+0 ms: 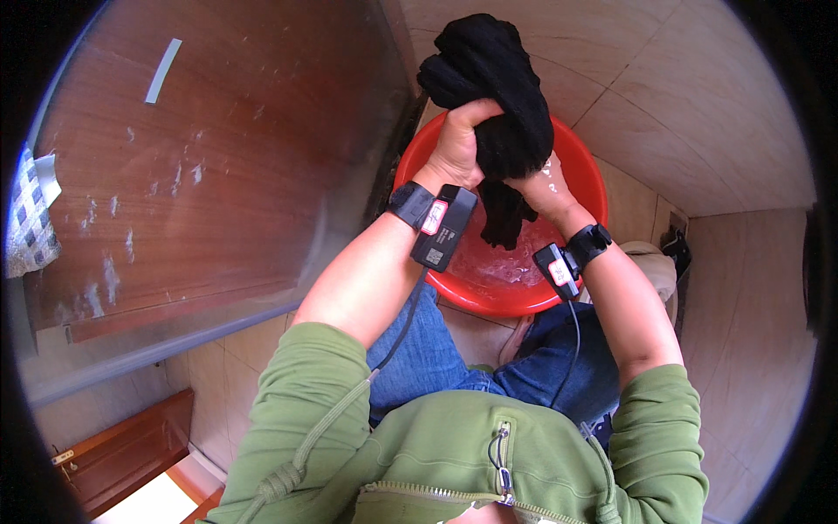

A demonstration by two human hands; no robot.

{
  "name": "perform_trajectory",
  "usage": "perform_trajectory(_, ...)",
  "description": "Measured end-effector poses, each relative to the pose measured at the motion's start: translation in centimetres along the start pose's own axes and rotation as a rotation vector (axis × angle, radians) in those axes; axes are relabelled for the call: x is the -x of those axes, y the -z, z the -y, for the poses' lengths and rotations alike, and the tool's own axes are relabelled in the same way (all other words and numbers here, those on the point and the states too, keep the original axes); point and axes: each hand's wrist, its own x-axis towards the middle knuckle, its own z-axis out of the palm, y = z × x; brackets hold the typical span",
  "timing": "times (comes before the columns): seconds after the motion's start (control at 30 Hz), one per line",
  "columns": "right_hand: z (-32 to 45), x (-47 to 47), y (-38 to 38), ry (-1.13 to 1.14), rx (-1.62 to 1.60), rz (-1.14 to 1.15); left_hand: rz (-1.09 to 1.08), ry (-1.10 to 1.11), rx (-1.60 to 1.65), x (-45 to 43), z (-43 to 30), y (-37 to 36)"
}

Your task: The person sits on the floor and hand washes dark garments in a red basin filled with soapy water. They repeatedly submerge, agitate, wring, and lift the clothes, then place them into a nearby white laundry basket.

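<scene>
A bunched black cloth garment (501, 85) is raised over a red plastic basin (576, 164). My left hand (461, 144) grips it from the left, with the thumb laid across the fabric. Lower on the right, my right hand (546, 187) is at the underside of the same garment, its fingers mostly hidden by the cloth; white suds cling to the back of this hand. A narrower end of the black cloth hangs below both hands into the basin. Foamy water (491, 268) shows in the bottom of the basin.
A brown wooden panel (216, 164) stands close on the left, with a checked cloth (29, 216) at its far edge. Tiled wall (628, 85) rises behind the basin. Something pale (648, 265) sits to the right of it. Cables run from the wrist-worn devices (445, 229) up both arms.
</scene>
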Motion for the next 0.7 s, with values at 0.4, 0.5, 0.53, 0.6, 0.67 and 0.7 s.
perform_trajectory(0.4,3.7,0.3,3.0,0.382,-0.11,0.057,-0.011,0.012,0.003,-0.3,-1.1,0.7)
perform_trajectory(0.5,4.1,0.9,3.4,0.374,-0.071,0.079,0.008,0.02,-0.031,0.2,-1.3,0.5)
perform_trajectory(0.53,4.1,1.1,3.3,0.343,-0.05,0.055,0.015,0.015,-0.049,0.2,-1.4,0.4)
perform_trajectory(0.6,4.0,1.4,2.9,0.333,-0.006,0.008,-0.033,0.056,-0.046,0.0,-1.4,0.2)
perform_trajectory(0.67,3.6,1.3,2.3,0.27,0.002,-0.062,-0.051,0.073,-0.106,-0.5,-1.4,0.0)
perform_trajectory(0.7,3.4,1.1,2.1,0.268,0.01,-0.107,-0.044,0.07,-0.165,-0.8,-1.5,-0.1)
